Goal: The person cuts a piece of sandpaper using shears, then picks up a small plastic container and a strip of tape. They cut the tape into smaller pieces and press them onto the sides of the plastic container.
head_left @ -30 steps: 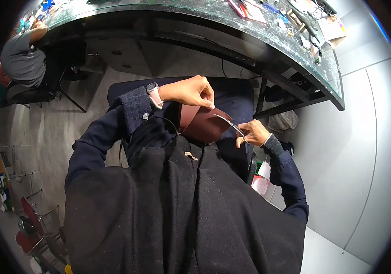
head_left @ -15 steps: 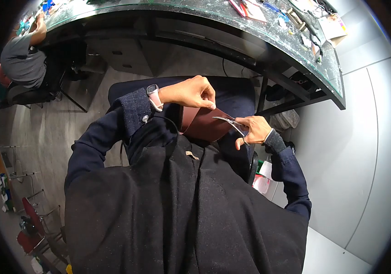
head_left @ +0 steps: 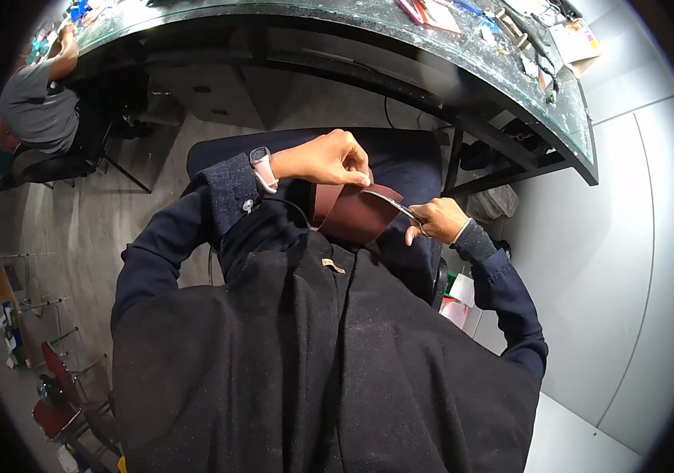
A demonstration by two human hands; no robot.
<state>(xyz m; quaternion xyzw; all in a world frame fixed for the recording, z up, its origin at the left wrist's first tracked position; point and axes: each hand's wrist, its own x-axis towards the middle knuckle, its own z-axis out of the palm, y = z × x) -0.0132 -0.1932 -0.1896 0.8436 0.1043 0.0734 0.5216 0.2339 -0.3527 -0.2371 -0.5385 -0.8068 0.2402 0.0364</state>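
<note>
A dark reddish-brown sheet [head_left: 355,215] lies above my lap, its upper edge pinched between the thumb and fingers of my left hand [head_left: 335,159]. My right hand [head_left: 438,220] is closed around the handles of metal scissors [head_left: 394,204]. The blades look closed together and lie across the upper right part of the sheet, tips near my left fingertips. A strip of the sheet shows above the blades. A watch with a pale pink band [head_left: 264,169] is on my left wrist.
Beyond my knees runs a glass-topped workbench [head_left: 337,17] with papers and tools at its right end. Another person [head_left: 41,106] sits at the upper left. Red chairs [head_left: 57,366] stand at the lower left. A pale wall [head_left: 589,260] is on the right.
The scissor blades have gone from open to closed, and now lie across the sheet. My right hand has shifted slightly. My left hand holds nearly the same place.
</note>
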